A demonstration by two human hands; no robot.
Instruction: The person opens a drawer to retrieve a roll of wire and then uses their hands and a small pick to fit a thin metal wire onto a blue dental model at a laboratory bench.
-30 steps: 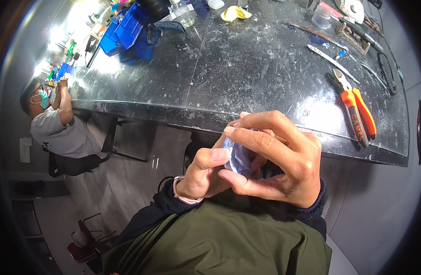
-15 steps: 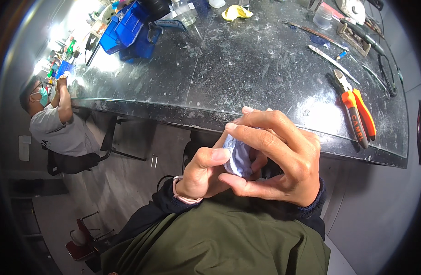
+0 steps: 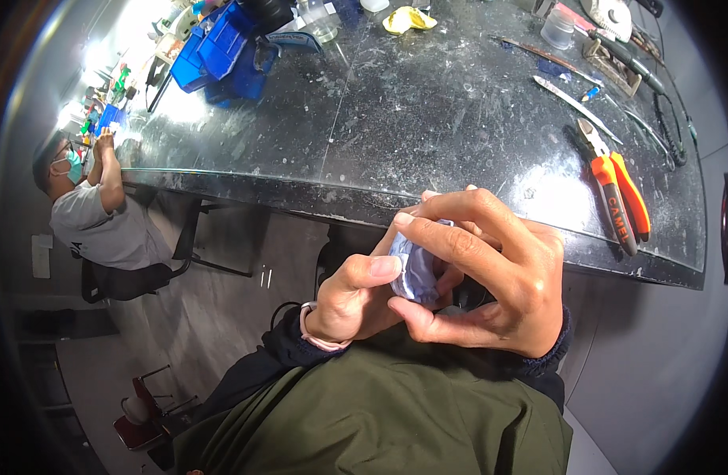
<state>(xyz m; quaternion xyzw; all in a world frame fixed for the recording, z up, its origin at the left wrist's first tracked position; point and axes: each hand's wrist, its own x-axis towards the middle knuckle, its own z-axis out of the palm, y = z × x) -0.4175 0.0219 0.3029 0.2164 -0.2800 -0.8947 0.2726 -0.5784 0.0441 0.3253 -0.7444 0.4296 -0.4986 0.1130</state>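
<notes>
A pale blue-grey moulded piece [image 3: 415, 269] with a white ridge along one side is held between my two hands, just in front of the bench edge. My left hand [image 3: 356, 297] wraps round it from the left, its thumb pressed on the near side and a pink band at the wrist. My right hand [image 3: 495, 277] grips it from above and the right, fingers arched over the top and thumb at the bottom. On the bench to the right lie orange-and-black pliers [image 3: 606, 178] and a curved steel tool [image 3: 574, 107].
The dark worktop [image 3: 380, 127] carries blue bins [image 3: 213, 51], a bottle, a yellow lump [image 3: 409, 22], a clear cup [image 3: 556, 30], thin tools and a corded handpiece [image 3: 629, 63]. At the left a masked co-worker [image 3: 102, 222] sits at the bench. A red chair [image 3: 130, 431] stands behind at lower left.
My right hand has shifted slightly right, and the moulded piece has turned a little, with both hands still on it. The co-worker has barely moved.
</notes>
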